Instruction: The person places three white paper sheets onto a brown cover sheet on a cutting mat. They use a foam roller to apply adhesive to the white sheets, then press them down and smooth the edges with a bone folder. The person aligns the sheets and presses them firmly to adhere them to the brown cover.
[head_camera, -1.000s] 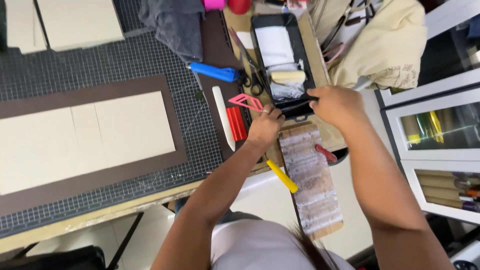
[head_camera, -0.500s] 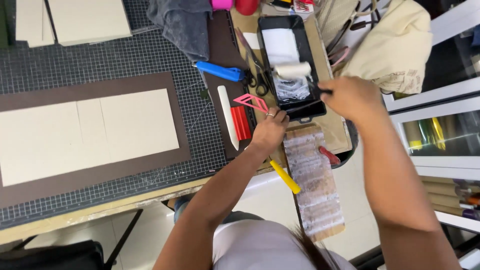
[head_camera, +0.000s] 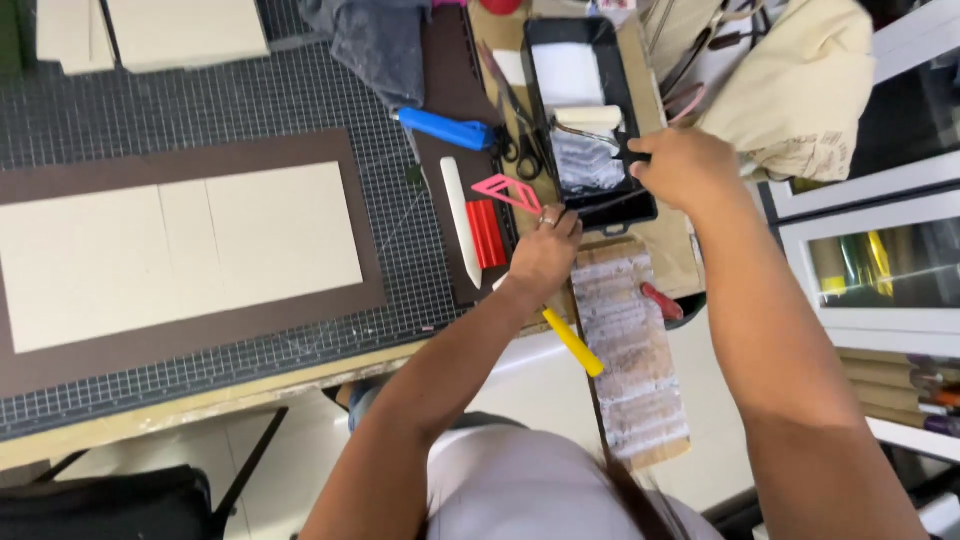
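Roller handle (head_camera: 628, 152) sits gripped in my right hand (head_camera: 685, 168); light, glue-slick, best held there. Left hand (head_camera: 545, 252), at seven o'clock, steadies black tray (head_camera: 625, 212), fingers loosely curled.

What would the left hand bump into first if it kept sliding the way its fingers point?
The left hand points up the table, fingertips at the near left corner of the black paint tray. Going straight on, it would probably meet that tray's rim first; the pink triangle lies just to its left.
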